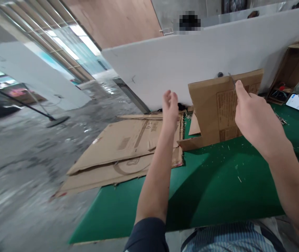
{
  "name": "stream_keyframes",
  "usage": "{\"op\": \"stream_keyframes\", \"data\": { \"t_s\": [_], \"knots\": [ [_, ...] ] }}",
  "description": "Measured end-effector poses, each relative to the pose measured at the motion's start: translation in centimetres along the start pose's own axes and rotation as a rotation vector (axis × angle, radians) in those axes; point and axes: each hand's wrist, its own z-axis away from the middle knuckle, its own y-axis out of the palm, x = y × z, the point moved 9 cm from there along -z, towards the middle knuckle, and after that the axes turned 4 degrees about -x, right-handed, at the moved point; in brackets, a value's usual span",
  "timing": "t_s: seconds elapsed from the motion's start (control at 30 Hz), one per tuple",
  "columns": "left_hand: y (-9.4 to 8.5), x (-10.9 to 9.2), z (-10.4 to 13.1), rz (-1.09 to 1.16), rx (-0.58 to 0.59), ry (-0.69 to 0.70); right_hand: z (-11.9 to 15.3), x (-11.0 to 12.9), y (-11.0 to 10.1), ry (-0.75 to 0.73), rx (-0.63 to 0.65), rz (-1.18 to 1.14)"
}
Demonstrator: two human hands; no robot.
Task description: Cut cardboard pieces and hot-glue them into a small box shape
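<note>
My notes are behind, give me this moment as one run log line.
left hand: raised, empty | right hand: holding thin blade at top edge of upright cardboard | flat cardboard: on green table

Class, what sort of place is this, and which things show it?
Probably a workshop or packing area: upright cardboard piece and flattened cardboard on a green worktable, plus a patchy grey floor.

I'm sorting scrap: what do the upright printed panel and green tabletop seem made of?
Upright printed panel: matte brown cardboard, likely corrugated, judging by its stiff folded edge and dark print.
Green tabletop: perhaps vinyl or rubber, from its smooth, even colour and low sheen; paint is possible.
</note>
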Motion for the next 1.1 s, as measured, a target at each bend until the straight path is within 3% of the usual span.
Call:
{"op": "stream_keyframes", "data": {
  "t_s": [0.03,0.13,0.17,0.23,0.3,0.37,0.4,0.5,0.6,0.73,0.9,1.0,1.1],
  "knots": [
    [0.7,-3.2,0.1,-0.017,0.009,0.052,0.0,0.0,0.1,0.001,-0.002,0.003],
    [5.3,-14.1,1.8,-0.194,0.277,0.381,-0.1,0.1,-0.1,-0.001,-0.019,0.006],
    [6.7,-16.3,2.3,-0.229,0.344,0.415,-0.1,0.1,-0.2,-0.001,-0.021,0.005],
    [9.5,-18.2,2.6,-0.377,0.447,0.440,-0.2,0.1,-0.1,0.009,-0.005,0.004],
    [12.0,-16.8,1.6,-0.521,0.558,0.403,-0.3,0.0,0.1,0.027,0.025,0.011],
    [13.9,-14.2,0.0,-0.440,0.687,0.379,-0.3,-0.1,0.3,0.036,0.036,0.013],
    [14.2,-12.8,-1.1,-0.391,0.690,0.366,-0.3,0.0,0.4,0.033,0.029,0.011],
    [13.2,-9.0,-5.1,-0.254,0.496,0.226,-0.5,0.4,0.4,0.013,-0.008,-0.006],
    [12.5,-7.3,-6.0,-0.122,0.428,0.119,-1.0,0.7,0.5,0.014,0.004,0.006],
    [12.7,-8.8,-4.2,-0.125,0.478,0.137,-1.9,0.6,0.2,0.037,0.023,0.042],
    [14.4,-13.3,0.6,-0.522,0.720,0.425,-2.2,0.4,0.4,0.041,0.035,0.052],
    [14.8,-15.2,2.7,-0.742,0.781,0.581,-1.7,0.1,1.2,0.060,0.071,0.070],
    [15.2,-15.8,3.4,-0.852,0.806,0.663,-1.1,0.0,1.6,0.039,0.002,0.014]
  ]
}}
